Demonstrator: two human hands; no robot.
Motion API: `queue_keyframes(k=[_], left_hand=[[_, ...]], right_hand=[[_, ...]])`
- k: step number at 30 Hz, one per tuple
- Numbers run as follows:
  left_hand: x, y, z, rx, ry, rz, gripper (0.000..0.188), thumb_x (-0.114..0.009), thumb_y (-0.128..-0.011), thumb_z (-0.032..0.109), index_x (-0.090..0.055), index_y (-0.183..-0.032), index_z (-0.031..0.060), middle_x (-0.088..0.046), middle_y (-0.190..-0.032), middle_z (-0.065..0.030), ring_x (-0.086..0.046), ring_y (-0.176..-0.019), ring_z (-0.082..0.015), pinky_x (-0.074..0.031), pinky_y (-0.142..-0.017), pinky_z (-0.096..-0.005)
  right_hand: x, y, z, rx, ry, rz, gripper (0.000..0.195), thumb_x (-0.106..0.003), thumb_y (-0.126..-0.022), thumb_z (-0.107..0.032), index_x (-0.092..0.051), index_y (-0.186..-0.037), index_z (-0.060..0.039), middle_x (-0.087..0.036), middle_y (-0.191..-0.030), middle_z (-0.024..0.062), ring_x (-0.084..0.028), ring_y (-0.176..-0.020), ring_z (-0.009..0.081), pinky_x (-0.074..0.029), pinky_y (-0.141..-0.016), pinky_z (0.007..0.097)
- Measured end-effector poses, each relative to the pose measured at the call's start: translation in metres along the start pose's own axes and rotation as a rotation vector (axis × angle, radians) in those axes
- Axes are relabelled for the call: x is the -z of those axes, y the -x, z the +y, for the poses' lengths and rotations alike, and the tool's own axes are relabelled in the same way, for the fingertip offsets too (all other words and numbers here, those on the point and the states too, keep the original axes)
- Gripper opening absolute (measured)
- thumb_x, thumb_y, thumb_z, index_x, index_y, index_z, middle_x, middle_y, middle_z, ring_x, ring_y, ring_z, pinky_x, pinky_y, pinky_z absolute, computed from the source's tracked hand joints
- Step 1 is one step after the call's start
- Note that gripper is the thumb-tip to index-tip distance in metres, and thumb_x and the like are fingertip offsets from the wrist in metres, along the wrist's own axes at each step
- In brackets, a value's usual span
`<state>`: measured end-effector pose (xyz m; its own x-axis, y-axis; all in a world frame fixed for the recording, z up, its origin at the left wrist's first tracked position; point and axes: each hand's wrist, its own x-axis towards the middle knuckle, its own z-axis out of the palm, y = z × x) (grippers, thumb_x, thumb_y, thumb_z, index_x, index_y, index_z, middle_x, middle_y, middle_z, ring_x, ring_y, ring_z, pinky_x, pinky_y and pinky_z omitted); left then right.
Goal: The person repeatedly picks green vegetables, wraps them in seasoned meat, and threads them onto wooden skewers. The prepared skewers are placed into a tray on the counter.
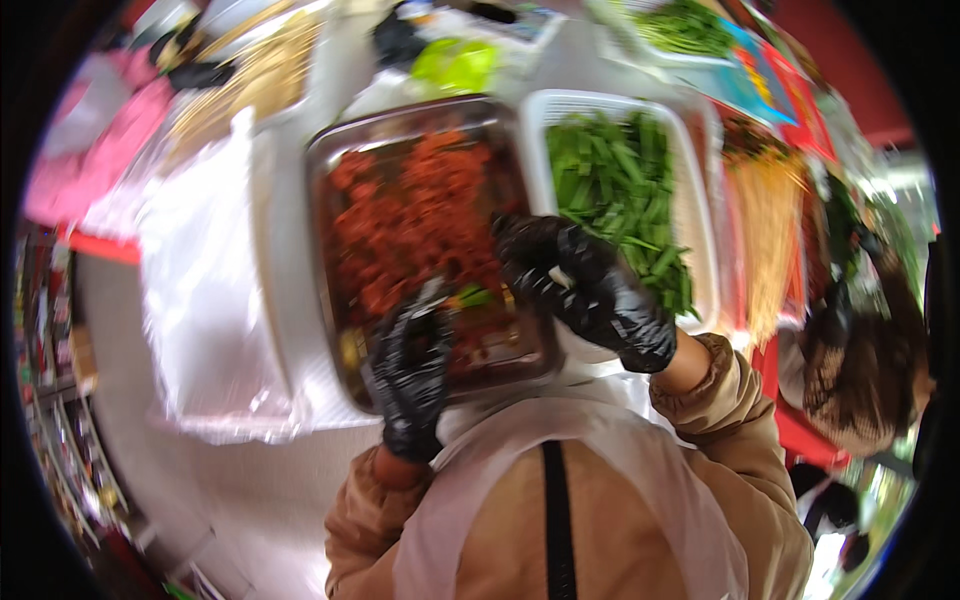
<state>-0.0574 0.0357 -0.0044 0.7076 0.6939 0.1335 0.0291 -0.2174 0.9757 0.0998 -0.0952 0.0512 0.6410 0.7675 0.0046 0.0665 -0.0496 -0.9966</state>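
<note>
My left hand (412, 367), in a black disposable glove, is over the lower left part of a metal tray (324, 262) of red marinated meat pieces (412, 210). Its fingers are curled near a piece of green vegetable (474, 295); blur hides whether it grips something. My right hand (585, 289), gloved the same way, is bent over the tray's right edge, with a small pale bit showing between thumb and fingers. What that bit is cannot be told. Right of the tray, a white plastic basket (705, 217) holds cut green vegetable pieces (615, 165), partly behind my right hand.
Clear plastic bags (210, 292) lie left of the tray. Bamboo skewers (277, 60) are at the upper left, and filled skewers (761, 232) lie at the right. Another basket of greens (682, 26) stands beyond. A person (862, 367) works at the far right.
</note>
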Motion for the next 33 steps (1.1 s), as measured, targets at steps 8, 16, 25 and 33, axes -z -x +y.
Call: queue_keyframes(k=[8,16,25,33], left_hand=[[-0.016,-0.009,0.02,0.195,0.298,-0.027,0.034,-0.054,-0.076,-0.01,-0.051,-0.109,-0.0016,-0.052,-0.113,-0.0111,-0.051,-0.101,-0.0174,-0.042,-0.086,-0.0284],[-0.03,-0.005,0.034,0.206,0.241,-0.11,0.038,-0.05,-0.079,-0.007,-0.046,-0.116,-0.0005,-0.049,-0.116,-0.0096,-0.047,-0.104,-0.0162,-0.039,-0.089,-0.0287],[-0.042,-0.006,0.035,0.182,0.277,-0.106,0.036,-0.054,-0.076,-0.008,-0.05,-0.111,0.0001,-0.053,-0.11,-0.008,-0.051,-0.096,-0.0139,-0.043,-0.082,-0.0261],[-0.049,-0.011,0.037,0.165,0.265,-0.119,0.036,-0.054,-0.076,-0.009,-0.05,-0.11,-0.0002,-0.054,-0.109,-0.0078,-0.052,-0.095,-0.0143,-0.043,-0.082,-0.0258]], right_hand=[[0.164,0.152,0.032,-0.378,1.036,0.76,0.016,-0.057,-0.08,-0.017,-0.059,-0.081,-0.0012,-0.058,-0.07,0.0145,-0.058,-0.065,0.0246,-0.045,-0.058,0.0346],[0.157,0.186,0.104,-0.382,1.287,0.596,0.018,-0.056,-0.076,-0.022,-0.058,-0.077,-0.0034,-0.058,-0.071,0.0163,-0.056,-0.064,0.0326,-0.045,-0.061,0.04],[0.164,0.182,0.122,-0.415,1.37,0.57,0.016,-0.053,-0.075,-0.019,-0.053,-0.069,-0.0043,-0.056,-0.064,0.0162,-0.056,-0.059,0.0323,-0.044,-0.052,0.0415],[0.167,0.184,0.107,-0.367,1.284,0.54,0.014,-0.054,-0.073,-0.019,-0.053,-0.072,-0.0055,-0.056,-0.066,0.0148,-0.056,-0.062,0.0329,-0.044,-0.056,0.0414]])
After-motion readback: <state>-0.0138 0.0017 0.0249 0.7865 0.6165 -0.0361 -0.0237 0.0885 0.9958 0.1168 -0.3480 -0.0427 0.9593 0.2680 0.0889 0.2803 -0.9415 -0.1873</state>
